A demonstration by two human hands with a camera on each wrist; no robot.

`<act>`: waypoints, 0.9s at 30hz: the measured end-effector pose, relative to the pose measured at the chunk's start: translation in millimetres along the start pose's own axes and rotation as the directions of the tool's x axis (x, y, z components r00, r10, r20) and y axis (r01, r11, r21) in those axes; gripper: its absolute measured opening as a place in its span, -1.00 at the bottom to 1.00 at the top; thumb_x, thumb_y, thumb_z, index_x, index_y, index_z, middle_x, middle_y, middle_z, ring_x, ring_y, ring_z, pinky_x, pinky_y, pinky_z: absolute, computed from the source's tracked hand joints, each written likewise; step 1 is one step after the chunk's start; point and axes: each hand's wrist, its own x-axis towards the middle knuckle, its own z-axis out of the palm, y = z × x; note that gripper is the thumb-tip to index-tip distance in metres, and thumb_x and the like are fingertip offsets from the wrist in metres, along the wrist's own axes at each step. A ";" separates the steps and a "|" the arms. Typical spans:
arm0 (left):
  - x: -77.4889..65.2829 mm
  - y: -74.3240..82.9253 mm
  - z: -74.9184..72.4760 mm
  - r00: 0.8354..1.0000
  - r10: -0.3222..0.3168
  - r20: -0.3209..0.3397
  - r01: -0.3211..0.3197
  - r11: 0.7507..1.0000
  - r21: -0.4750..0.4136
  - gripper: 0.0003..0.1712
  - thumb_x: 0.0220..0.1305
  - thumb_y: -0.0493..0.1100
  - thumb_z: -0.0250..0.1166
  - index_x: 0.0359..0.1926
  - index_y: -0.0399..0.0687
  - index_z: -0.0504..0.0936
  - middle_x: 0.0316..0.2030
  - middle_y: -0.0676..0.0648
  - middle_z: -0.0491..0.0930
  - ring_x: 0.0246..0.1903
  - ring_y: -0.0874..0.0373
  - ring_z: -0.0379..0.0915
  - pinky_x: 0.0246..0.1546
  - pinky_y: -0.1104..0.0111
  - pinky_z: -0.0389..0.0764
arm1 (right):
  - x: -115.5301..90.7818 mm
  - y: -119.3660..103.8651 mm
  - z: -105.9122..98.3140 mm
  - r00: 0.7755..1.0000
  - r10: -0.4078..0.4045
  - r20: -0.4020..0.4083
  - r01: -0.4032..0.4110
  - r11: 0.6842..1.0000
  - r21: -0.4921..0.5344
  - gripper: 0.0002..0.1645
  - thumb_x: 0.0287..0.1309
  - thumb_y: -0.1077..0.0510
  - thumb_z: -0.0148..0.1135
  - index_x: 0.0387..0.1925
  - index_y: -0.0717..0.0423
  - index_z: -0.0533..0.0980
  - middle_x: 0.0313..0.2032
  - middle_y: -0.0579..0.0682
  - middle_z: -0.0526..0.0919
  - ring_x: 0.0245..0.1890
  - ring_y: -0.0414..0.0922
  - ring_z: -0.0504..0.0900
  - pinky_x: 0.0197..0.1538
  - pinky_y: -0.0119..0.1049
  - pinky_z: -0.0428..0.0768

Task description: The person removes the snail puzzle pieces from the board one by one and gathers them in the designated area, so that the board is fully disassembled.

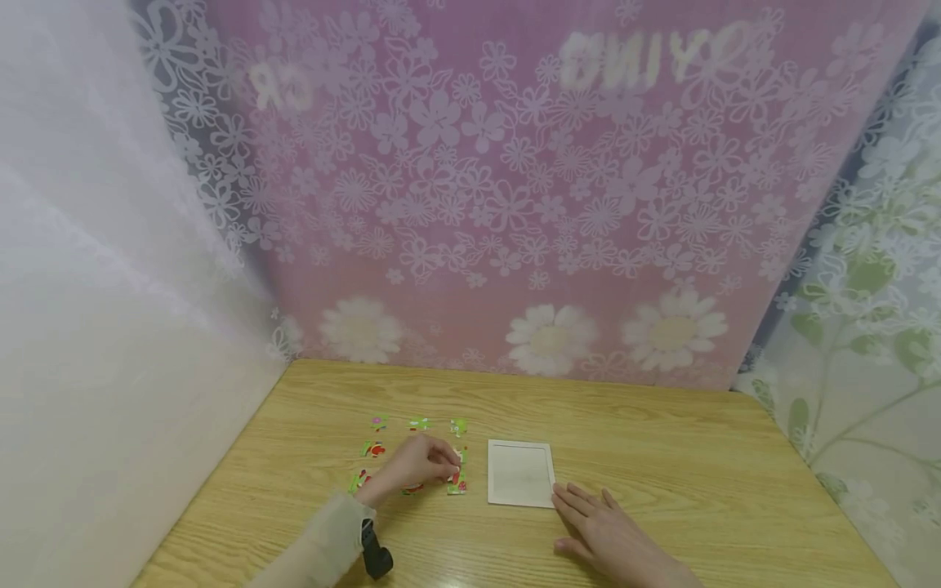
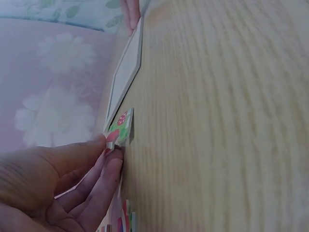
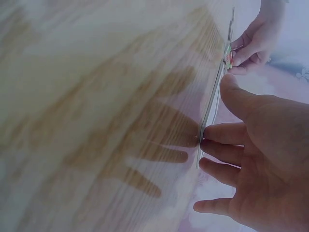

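My left hand (image 1: 417, 462) pinches a small flat puzzle piece (image 2: 123, 123) between thumb and fingers. The piece has green and red print with a round red spot, and is tilted up at the near right of the other pieces. Several colourful puzzle pieces (image 1: 376, 449) lie spaced apart around and partly under this hand. To their right lies a square white puzzle tray (image 1: 520, 475) with a raised border and a bare inside. My right hand (image 1: 606, 531) has its fingers extended, with the fingertips touching the tray's right edge.
A wood-grain table (image 1: 662, 441) carries everything. Behind it hangs a pink flowered curtain (image 1: 470, 245), with a pale sheet (image 1: 132, 343) at the left and a leafy curtain (image 1: 875, 327) at the right. A black wrist strap (image 1: 375, 551) is on the left sleeve.
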 end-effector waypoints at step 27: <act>0.5 2.6 11.0 0.992 0.089 -0.092 -0.071 0.982 0.177 -0.87 0.05 -0.34 0.56 -0.40 -0.12 0.76 -0.49 0.10 0.67 -0.51 0.38 0.52 -0.46 0.49 0.56 | 0.1 2.8 -0.7 1.000 0.012 -0.009 -0.012 0.999 0.036 -0.13 0.45 -0.32 -0.02 0.42 0.29 0.35 0.42 0.18 0.39 0.40 0.25 0.34 0.24 0.49 0.28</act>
